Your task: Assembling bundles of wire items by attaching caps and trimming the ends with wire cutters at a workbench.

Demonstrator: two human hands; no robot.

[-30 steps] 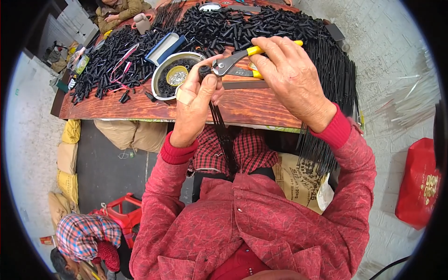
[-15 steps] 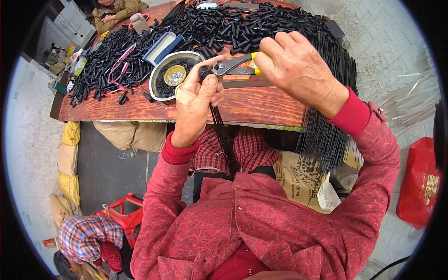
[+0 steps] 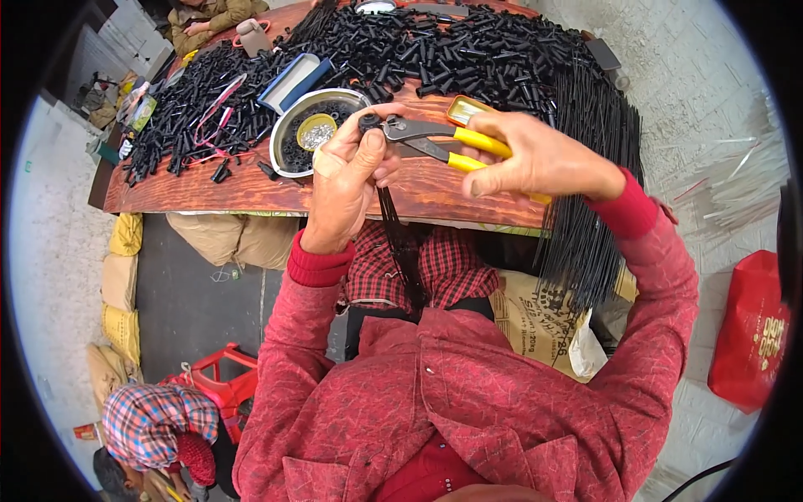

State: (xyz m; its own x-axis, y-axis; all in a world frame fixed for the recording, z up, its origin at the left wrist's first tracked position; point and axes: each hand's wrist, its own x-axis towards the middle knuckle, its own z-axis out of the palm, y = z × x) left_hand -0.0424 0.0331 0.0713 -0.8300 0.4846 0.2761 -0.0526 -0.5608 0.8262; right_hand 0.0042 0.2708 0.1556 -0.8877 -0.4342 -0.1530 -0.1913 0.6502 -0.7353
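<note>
My left hand is closed on a small black round fitting, pinched between thumb and fingers. A bundle of thin black strands hangs beneath this hand toward my lap. My right hand is wrapped round the yellow handles of a pair of pliers, which are spread apart. The dark jaws lie against the side of the black fitting; what sits between them is too small to make out. A white bowl of small black parts stands left of my left hand, with a yellow dish of tiny silvery pieces in it.
Heaps of black tubular parts cover the back of the wooden table. Long black strands droop over its right edge. A blue box and a yellow tin lie nearby. One person sits at far left, another at lower left.
My right hand has dropped lower and turned, and the pliers' handles have spread apart. The yellow tin has come into sight. My left hand stays nearly in place with the fitting.
</note>
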